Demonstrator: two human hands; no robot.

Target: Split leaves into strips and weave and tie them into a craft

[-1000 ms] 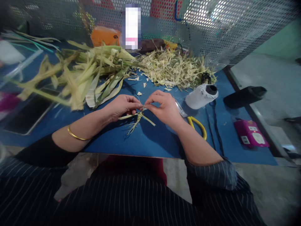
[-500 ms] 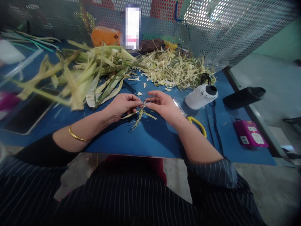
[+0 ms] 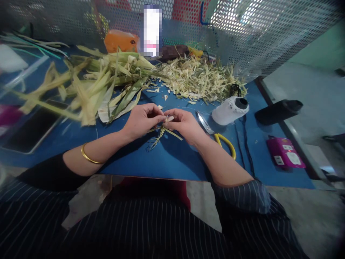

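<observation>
My left hand [image 3: 145, 119] and my right hand [image 3: 182, 125] meet over the blue table, thumbs and fingers pinched close together. Between them is a small braid of corn husk strips [image 3: 161, 133], its loose thin ends hanging toward me and one strip sticking out to the right. The left fingers close on its top end. A short pale strip of husk [image 3: 169, 119] pokes up between the right thumb and fingers. Scissors with yellow handles [image 3: 225, 144] lie just right of my right hand, partly behind the forearm.
Corn husks [image 3: 107, 79] are heaped at the back left, with shredded husk [image 3: 199, 79] piled beside them. At right stand a white thread spool [image 3: 228, 112], a dark spool [image 3: 277, 111] and a magenta box [image 3: 285, 153]. A phone [image 3: 35, 129] lies at left; perforated metal [image 3: 185, 28] borders the back.
My right hand has moved in against the left, its spread fingers closing to a pinch on a pale husk strip. More of the scissors now shows.
</observation>
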